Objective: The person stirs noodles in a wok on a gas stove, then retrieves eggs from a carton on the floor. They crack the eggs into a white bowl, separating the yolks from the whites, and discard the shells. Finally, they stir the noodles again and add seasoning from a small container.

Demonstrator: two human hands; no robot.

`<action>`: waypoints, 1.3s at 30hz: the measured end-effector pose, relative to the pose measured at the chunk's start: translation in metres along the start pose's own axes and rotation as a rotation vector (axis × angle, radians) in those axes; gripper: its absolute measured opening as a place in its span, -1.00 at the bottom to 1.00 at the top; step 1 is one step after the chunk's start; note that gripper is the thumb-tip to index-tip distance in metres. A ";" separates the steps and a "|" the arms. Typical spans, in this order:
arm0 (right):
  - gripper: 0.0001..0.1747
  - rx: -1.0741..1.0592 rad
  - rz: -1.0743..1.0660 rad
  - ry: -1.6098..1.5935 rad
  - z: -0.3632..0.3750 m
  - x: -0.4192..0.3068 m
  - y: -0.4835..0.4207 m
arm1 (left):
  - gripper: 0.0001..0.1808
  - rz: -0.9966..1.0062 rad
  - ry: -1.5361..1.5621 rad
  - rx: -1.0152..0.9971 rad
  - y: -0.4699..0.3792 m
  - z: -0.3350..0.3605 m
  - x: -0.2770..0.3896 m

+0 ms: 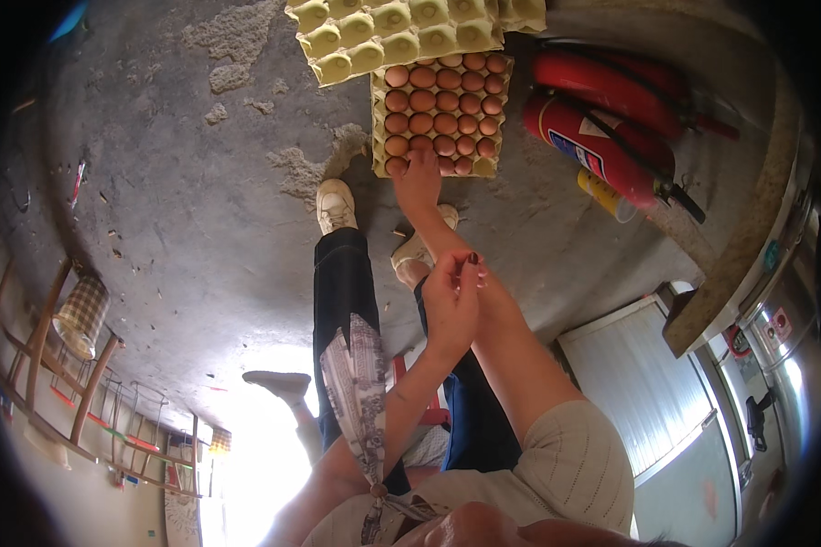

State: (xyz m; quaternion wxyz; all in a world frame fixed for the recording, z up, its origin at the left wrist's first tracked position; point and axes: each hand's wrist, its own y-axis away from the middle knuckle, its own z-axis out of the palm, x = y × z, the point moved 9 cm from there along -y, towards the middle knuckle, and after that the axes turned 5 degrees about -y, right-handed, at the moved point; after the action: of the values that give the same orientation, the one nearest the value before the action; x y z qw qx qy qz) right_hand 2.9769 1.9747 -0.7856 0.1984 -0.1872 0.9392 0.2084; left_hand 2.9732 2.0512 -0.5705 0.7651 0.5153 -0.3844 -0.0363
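A moulded egg tray [376, 161] filled with brown eggs [445, 123] lies on the floor before me, with one vacant cup at its near right corner. My right hand [417, 179] reaches onto its near edge, fingertips among the nearest eggs; whether they grip one is hidden. My left hand [453, 294] is curled beside my right forearm, its dark-nailed thumb raised, and no object shows in it. Stacked egg trays [400, 37] without visible eggs overlap the far edge of the filled tray.
Two red fire extinguishers [598, 147] and a yellow container [605, 195] lie right of the tray. Concrete patches [301, 167] roughen the floor. Wooden racks [48, 328] stand at left, near another person's shoe [277, 383]. A metal-framed door [643, 383] is at right.
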 end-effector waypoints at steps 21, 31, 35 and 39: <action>-0.55 -0.071 0.206 0.056 -0.027 0.138 0.008 | -0.84 -0.020 -0.049 -0.182 0.012 0.011 -0.013; -0.70 -0.149 -0.176 0.133 -0.026 0.052 0.007 | -0.85 -0.014 -0.005 -0.173 0.012 0.007 -0.011; -0.48 -0.028 -0.197 0.160 -0.008 -0.016 0.012 | -0.86 -0.019 0.130 -0.036 0.013 -0.009 0.006; -0.43 -0.035 -0.040 0.233 0.016 -0.018 0.005 | -0.87 0.101 0.138 0.075 0.011 -0.026 0.025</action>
State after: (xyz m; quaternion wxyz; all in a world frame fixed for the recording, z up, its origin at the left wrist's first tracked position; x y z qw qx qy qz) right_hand 2.9950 1.9912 -0.7897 0.0888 -0.2324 0.9482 0.1975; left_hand 3.0027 2.0646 -0.5522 0.7707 0.5249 -0.3574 0.0524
